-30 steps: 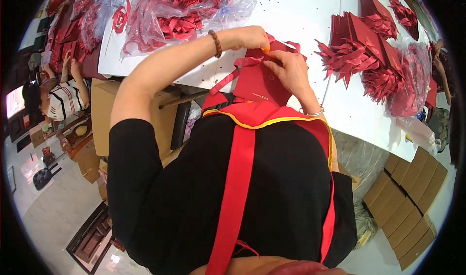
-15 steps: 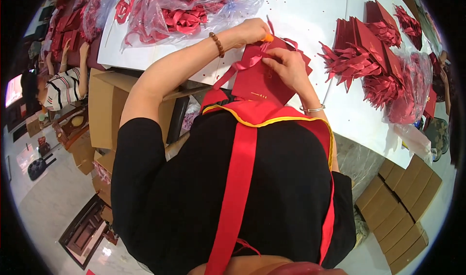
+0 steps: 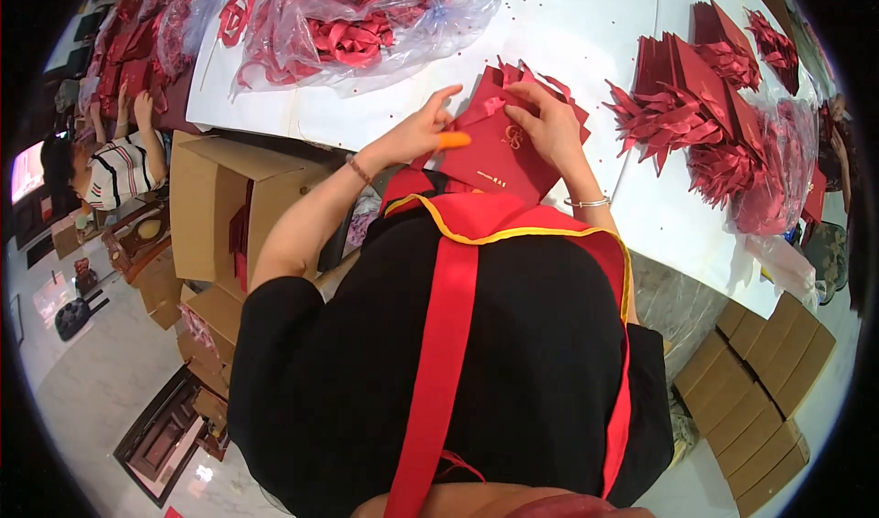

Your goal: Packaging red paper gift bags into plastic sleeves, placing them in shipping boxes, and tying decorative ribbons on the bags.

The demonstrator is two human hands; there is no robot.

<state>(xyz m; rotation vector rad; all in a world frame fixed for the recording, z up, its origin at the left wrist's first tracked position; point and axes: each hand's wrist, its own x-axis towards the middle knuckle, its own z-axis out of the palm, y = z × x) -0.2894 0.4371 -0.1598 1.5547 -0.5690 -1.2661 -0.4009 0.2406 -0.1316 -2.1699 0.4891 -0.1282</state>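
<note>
A flat dark red paper bag (image 3: 504,156) with gold printing lies at the table's near edge, in front of my red apron with yellow trim. Ribbon ends stick out along its far side, and a pinkish ribbon knot (image 3: 494,106) sits near its upper left. My right hand (image 3: 551,132) bends over the bag's far right part, thumb and forefinger close together at the ribbon beside the knot. To the left of the bag, my left hand (image 3: 417,138) is held with fingers apart and nothing visible in it. One of its fingers wears an orange finger cover (image 3: 454,140).
Clear plastic bags of red ribbons (image 3: 357,37) lie at the table's far left. Stacks of ribboned red bags (image 3: 682,97) stand on the right. An open carton (image 3: 201,207) is at the left, stacked cartons (image 3: 751,408) at the lower right. Another person (image 3: 119,166) sits far left.
My left hand has come away from the ribbon, moving left and nearer to me, and its fingers have spread. The long ribbon across the bag has gone from view. My right hand has barely shifted.
</note>
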